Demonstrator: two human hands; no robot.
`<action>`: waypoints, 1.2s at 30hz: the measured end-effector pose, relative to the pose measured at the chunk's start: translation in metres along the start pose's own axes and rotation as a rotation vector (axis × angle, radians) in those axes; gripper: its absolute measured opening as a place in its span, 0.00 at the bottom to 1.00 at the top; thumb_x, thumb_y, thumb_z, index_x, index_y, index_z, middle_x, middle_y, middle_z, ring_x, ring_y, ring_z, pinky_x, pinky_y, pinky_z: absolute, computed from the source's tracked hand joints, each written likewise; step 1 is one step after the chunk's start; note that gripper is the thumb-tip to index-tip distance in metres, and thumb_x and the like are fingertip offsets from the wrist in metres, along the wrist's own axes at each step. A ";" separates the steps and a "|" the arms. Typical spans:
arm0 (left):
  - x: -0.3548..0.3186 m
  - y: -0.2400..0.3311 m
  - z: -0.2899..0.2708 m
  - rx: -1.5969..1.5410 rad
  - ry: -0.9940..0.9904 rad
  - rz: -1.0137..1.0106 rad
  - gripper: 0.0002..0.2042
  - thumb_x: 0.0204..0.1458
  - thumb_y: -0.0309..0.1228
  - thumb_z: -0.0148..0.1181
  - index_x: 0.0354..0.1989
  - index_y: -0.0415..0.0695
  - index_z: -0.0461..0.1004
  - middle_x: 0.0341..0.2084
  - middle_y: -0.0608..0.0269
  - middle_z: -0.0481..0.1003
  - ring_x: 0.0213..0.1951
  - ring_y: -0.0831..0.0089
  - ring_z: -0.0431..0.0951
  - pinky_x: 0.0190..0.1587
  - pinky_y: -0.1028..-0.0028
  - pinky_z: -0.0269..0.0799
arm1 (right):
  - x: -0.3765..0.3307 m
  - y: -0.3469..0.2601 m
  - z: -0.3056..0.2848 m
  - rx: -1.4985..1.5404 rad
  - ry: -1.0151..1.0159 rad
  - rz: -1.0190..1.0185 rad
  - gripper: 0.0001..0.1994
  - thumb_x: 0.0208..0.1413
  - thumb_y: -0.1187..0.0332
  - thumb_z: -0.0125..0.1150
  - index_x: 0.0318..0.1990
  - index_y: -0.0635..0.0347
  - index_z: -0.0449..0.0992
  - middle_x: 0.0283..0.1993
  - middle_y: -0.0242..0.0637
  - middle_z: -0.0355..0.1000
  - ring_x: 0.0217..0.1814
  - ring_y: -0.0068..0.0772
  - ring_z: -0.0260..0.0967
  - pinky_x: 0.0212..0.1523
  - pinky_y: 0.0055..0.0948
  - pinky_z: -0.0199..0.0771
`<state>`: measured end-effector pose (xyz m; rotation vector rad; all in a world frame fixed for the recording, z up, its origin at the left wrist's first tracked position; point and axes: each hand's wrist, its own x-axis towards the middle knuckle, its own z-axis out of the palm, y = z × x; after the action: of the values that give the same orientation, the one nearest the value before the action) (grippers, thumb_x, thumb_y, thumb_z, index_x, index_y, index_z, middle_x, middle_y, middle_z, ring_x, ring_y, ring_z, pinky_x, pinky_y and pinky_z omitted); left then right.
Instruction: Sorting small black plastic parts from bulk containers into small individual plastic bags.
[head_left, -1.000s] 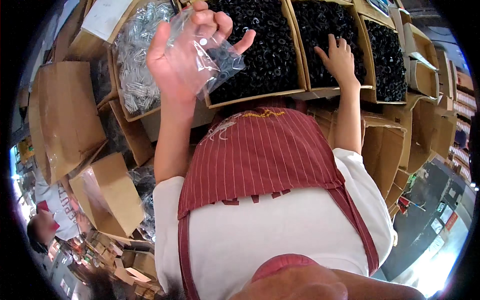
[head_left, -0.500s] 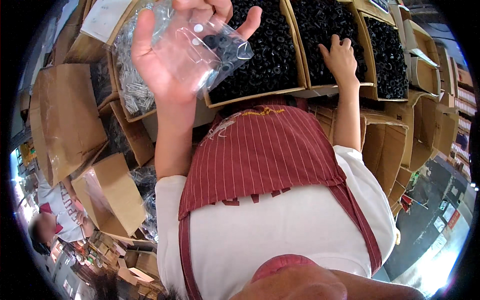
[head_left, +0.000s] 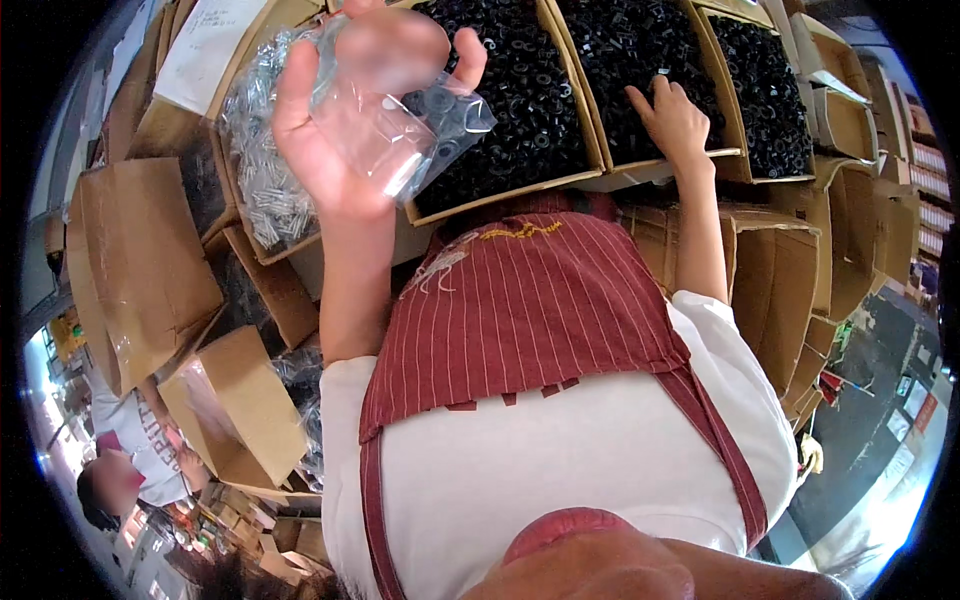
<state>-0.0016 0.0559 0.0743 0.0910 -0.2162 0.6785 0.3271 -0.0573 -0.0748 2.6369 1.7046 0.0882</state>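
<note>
Left hand [head_left: 340, 166]: little finger now nearer its thumb, fingers curled on clear plastic bag [head_left: 405, 145] of black rings [head_left: 437, 104], far left. Right hand [head_left: 677, 122] touches small black parts [head_left: 628, 40] in open brown cardboard box [head_left: 725, 95], far right; grip unclear. Hands apart.

A fourth box [head_left: 290, 249] stands left of three parts-filled boxes [head_left: 577, 92], one carton [head_left: 150, 262] near left, another carton [head_left: 775, 300] near right.

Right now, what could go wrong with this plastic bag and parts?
The clear plastic bag spreads across the left hand, whose thumb stands apart, so it might slip onto the nearby black rings. The right hand is at other small black parts; scooping could push some over the cardboard divider.
</note>
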 end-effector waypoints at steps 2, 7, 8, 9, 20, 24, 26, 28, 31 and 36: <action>-0.001 -0.001 -0.003 -0.018 0.006 -0.016 0.16 0.53 0.31 0.63 0.48 0.46 0.68 0.30 0.73 0.72 0.50 0.72 0.70 0.68 0.60 0.48 | 0.001 0.003 0.004 0.016 0.043 -0.022 0.24 0.63 0.43 0.52 0.42 0.57 0.76 0.33 0.46 0.75 0.31 0.49 0.76 0.27 0.43 0.77; -0.004 -0.003 -0.007 0.049 0.144 0.055 0.18 0.52 0.29 0.63 0.50 0.45 0.67 0.31 0.69 0.72 0.48 0.68 0.69 0.60 0.62 0.56 | 0.013 0.016 0.003 0.466 0.222 0.082 0.25 0.60 0.42 0.56 0.47 0.54 0.81 0.30 0.43 0.77 0.26 0.38 0.75 0.26 0.40 0.74; -0.006 -0.003 -0.004 0.058 0.164 0.065 0.19 0.52 0.28 0.63 0.51 0.44 0.66 0.30 0.67 0.71 0.47 0.66 0.68 0.58 0.62 0.57 | 0.014 0.017 0.000 0.745 0.277 0.182 0.25 0.59 0.43 0.59 0.47 0.55 0.82 0.25 0.41 0.76 0.25 0.31 0.73 0.26 0.39 0.72; -0.008 -0.001 -0.014 0.049 0.042 0.006 0.16 0.61 0.34 0.53 0.52 0.38 0.69 0.35 0.63 0.76 0.52 0.63 0.71 0.62 0.59 0.60 | 0.022 0.017 0.007 0.881 0.390 0.216 0.25 0.59 0.42 0.60 0.45 0.56 0.83 0.25 0.38 0.76 0.27 0.28 0.72 0.28 0.40 0.71; -0.020 -0.007 -0.022 0.041 0.281 0.103 0.16 0.61 0.30 0.54 0.55 0.39 0.65 0.32 0.66 0.70 0.45 0.68 0.66 0.51 0.67 0.63 | 0.045 0.001 0.004 3.042 -0.236 0.044 0.29 0.72 0.52 0.34 0.63 0.73 0.63 0.71 0.64 0.48 0.73 0.63 0.48 0.70 0.59 0.60; -0.022 -0.004 -0.031 0.094 0.313 0.108 0.16 0.63 0.33 0.51 0.55 0.38 0.65 0.33 0.67 0.71 0.45 0.69 0.66 0.50 0.68 0.63 | 0.034 -0.012 -0.025 3.020 -0.214 0.035 0.29 0.72 0.55 0.37 0.65 0.76 0.58 0.71 0.65 0.47 0.73 0.68 0.46 0.73 0.61 0.54; -0.021 -0.004 -0.031 0.099 0.301 0.075 0.16 0.63 0.32 0.51 0.55 0.38 0.65 0.34 0.66 0.70 0.46 0.69 0.66 0.51 0.67 0.64 | 0.030 -0.016 -0.038 2.987 -0.229 0.048 0.28 0.71 0.57 0.40 0.65 0.78 0.57 0.70 0.66 0.50 0.72 0.69 0.48 0.71 0.60 0.58; -0.021 -0.005 -0.031 0.062 0.302 0.051 0.16 0.61 0.30 0.52 0.56 0.39 0.64 0.34 0.65 0.70 0.46 0.68 0.66 0.52 0.67 0.64 | 0.027 -0.019 -0.046 2.964 -0.238 0.044 0.27 0.71 0.60 0.41 0.64 0.79 0.57 0.69 0.67 0.51 0.72 0.69 0.50 0.71 0.59 0.60; -0.020 -0.006 -0.034 0.016 0.297 0.018 0.17 0.61 0.28 0.53 0.56 0.40 0.63 0.34 0.65 0.70 0.47 0.68 0.66 0.54 0.67 0.65 | 0.023 -0.019 -0.052 2.863 -0.257 -0.055 0.26 0.65 0.71 0.41 0.66 0.82 0.53 0.72 0.68 0.47 0.75 0.68 0.45 0.73 0.54 0.56; -0.022 -0.008 -0.036 0.025 0.324 0.017 0.16 0.61 0.29 0.52 0.56 0.39 0.63 0.33 0.65 0.70 0.47 0.67 0.67 0.54 0.66 0.65 | 0.023 -0.021 -0.052 2.858 -0.285 -0.092 0.30 0.51 0.81 0.40 0.65 0.82 0.55 0.69 0.68 0.53 0.72 0.71 0.51 0.71 0.55 0.61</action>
<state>-0.0073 0.0414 0.0340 0.0024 0.1030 0.7027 0.3146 -0.0291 -0.0224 -0.2123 -0.2745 1.3297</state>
